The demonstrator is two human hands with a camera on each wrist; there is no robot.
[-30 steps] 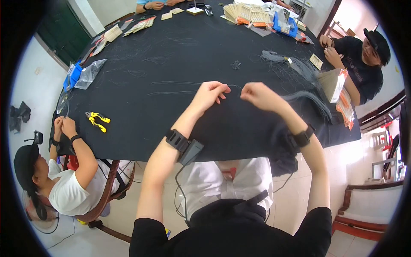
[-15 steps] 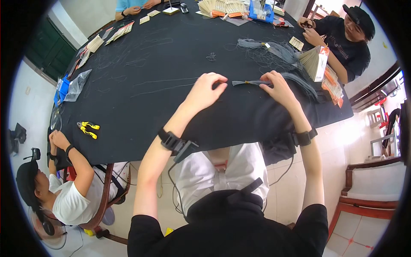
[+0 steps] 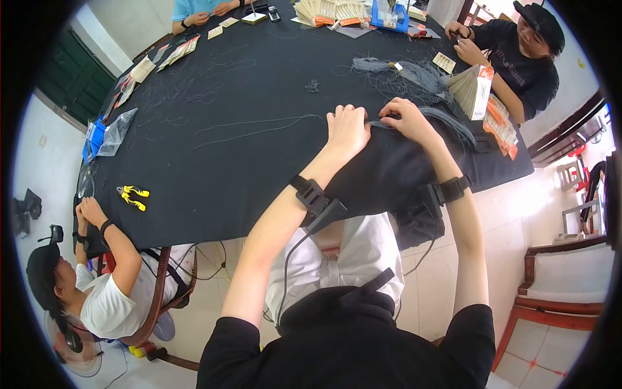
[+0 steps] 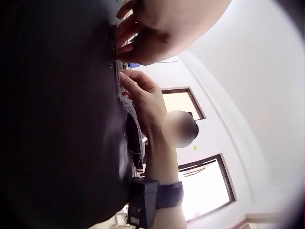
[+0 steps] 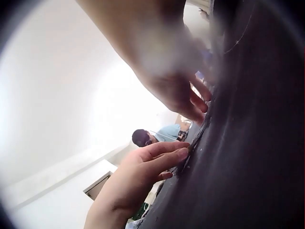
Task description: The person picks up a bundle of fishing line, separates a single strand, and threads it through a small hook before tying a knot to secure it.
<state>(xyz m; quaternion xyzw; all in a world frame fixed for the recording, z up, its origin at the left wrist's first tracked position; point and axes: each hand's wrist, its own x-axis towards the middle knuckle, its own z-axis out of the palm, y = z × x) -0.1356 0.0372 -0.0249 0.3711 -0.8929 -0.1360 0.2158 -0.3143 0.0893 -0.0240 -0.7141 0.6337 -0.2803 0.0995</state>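
A bundle of thin grey strands (image 3: 380,124) runs from the left hand to the right hand and on past it over the black cloth. My left hand (image 3: 348,131) is at the bundle's left end, its thumb and index finger closing on it in the right wrist view. Close by, my right hand (image 3: 409,123) pinches the bundle between thumb and fingertips, as the left wrist view shows. Part of the bundle is hidden under the fingers. A long pair of loose strands (image 3: 259,122) lies on the cloth left of the left hand.
A tangled heap of grey strands (image 3: 414,72) lies behind the right hand, beside a stack of cards (image 3: 472,94). Yellow-handled pliers (image 3: 134,196) lie at the left. A blue bin (image 3: 389,19) stands at the back. Other people sit around the black-covered table (image 3: 194,220).
The right hand has come back to the strand bundle. My left hand has moved right, away from the loose strands, to the bundle's end. The head view has shifted slightly.
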